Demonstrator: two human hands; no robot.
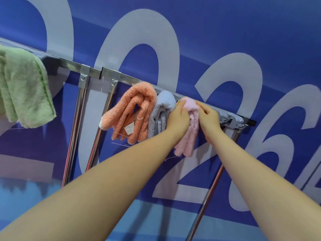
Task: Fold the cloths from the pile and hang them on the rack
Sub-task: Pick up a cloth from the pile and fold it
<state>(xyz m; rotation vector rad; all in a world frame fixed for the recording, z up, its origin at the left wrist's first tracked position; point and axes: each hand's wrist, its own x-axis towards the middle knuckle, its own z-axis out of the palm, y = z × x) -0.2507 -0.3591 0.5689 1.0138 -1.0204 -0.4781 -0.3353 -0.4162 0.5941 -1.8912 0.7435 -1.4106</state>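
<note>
1. Pink cloth [188, 129], already folded, hangs over the rack [132, 80] bar at its right end, just beside the grey cloth [160, 115] and the orange cloth [133, 112].
2. The left hand [177, 119] holds the pink cloth from its left side and the right hand [209, 117] from its right; the fingers seem to curl on the fabric at the bar, but the fingertips are hidden.
3. I think the step is to seat the cloth: pull both hanging ends level, so it will not slip off.
4. Keep it apart from the grey one, and do not push the neighbours toward the green cloth [26, 87], which hangs well apart on the left.
</note>
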